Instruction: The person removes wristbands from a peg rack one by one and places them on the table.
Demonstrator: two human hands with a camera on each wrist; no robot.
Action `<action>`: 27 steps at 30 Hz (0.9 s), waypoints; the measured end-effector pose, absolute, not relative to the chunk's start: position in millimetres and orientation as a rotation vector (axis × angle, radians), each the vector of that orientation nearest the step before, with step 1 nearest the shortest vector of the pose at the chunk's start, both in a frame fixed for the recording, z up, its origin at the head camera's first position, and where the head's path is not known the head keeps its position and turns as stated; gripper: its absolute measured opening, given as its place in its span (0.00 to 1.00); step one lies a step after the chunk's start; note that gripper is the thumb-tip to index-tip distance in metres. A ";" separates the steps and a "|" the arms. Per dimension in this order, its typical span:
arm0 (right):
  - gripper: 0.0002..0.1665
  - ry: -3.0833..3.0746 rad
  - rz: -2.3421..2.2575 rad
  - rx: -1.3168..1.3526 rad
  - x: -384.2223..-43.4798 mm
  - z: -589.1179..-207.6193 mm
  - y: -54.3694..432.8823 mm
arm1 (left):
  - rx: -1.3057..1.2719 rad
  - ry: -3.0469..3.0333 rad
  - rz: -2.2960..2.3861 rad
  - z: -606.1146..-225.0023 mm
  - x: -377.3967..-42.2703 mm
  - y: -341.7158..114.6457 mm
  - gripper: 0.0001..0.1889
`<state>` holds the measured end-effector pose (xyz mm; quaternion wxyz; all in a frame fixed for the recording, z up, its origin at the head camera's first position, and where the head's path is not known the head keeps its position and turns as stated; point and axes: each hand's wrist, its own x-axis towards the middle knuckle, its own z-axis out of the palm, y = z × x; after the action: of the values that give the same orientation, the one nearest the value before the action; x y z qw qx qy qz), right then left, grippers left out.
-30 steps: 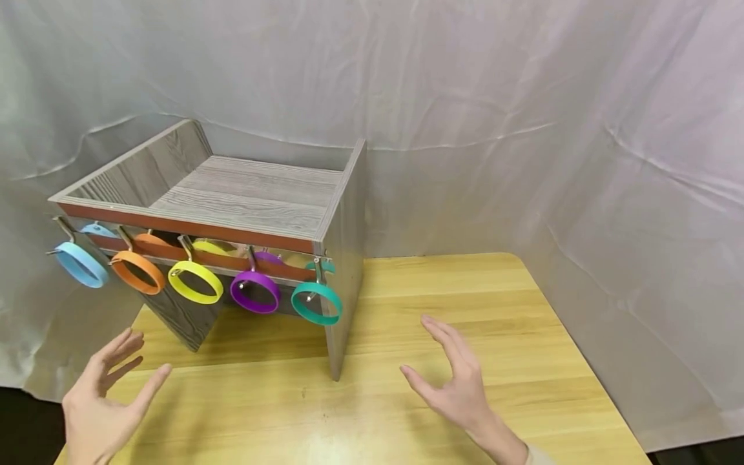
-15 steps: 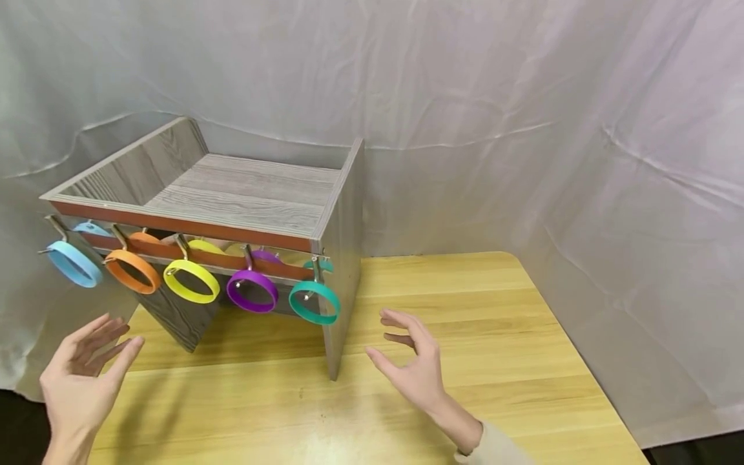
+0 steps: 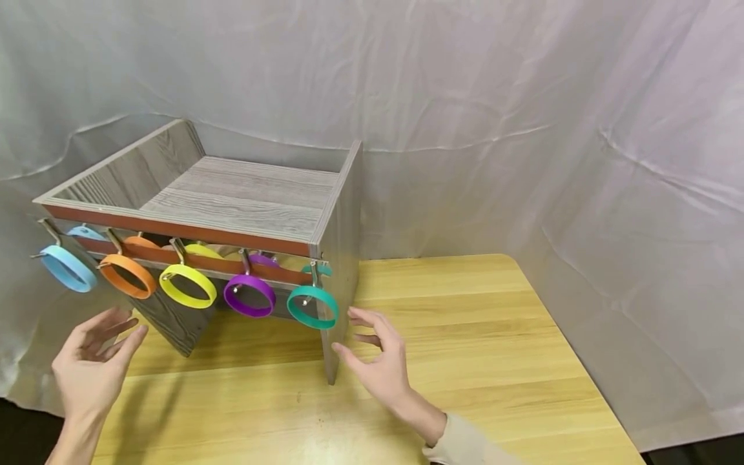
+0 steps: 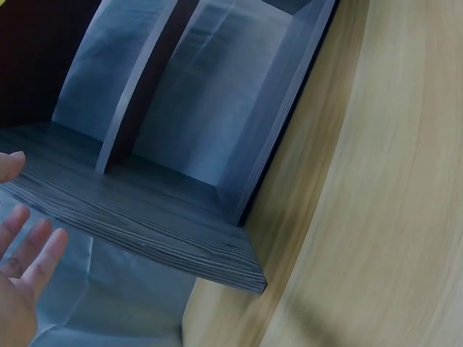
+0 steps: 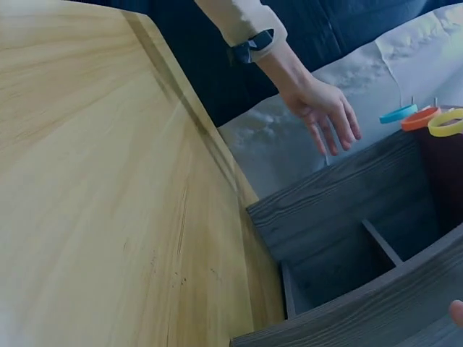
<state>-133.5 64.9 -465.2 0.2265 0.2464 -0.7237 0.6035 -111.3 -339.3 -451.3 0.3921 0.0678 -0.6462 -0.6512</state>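
A grey wood-grain rack [image 3: 340,226] stands on the table, with a red-brown strip [image 3: 174,228] across its front. From its metal hooks hang a light blue ring [image 3: 51,263], an orange ring [image 3: 112,276], a yellow ring [image 3: 185,301], a purple ring [image 3: 248,311] and a teal ring [image 3: 314,323]. My left hand [image 3: 93,368] hovers below the light blue and orange rings, fingers loosely bent around empty air. Beside the rack's right panel, just below and right of the teal ring, is my right hand [image 3: 378,368], thumb and fingers spread apart. Neither hand holds anything.
The light wood table [image 3: 465,361] extends right and in front of the rack. Silvery curtains [image 3: 453,129] surround it at the back and sides. The left wrist view shows the rack's inner divider [image 4: 145,79] and side panel [image 4: 130,188].
My right hand has moved left to the rack's right panel. My left hand shifted left, then slightly back right, and its fingers have drawn a little closer together. The rings hang as before.
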 end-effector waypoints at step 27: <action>0.31 -1.932 1.664 0.589 -133.9 -480.2 29.1 | 0.359 -1.890 -1.366 -461.2 -139.3 -348.4 0.20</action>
<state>-133.9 29.1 -480.2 0.2594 0.2174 -0.7131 0.6140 -139.3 -348.4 -461.2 0.3813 0.1407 -0.7406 -0.5351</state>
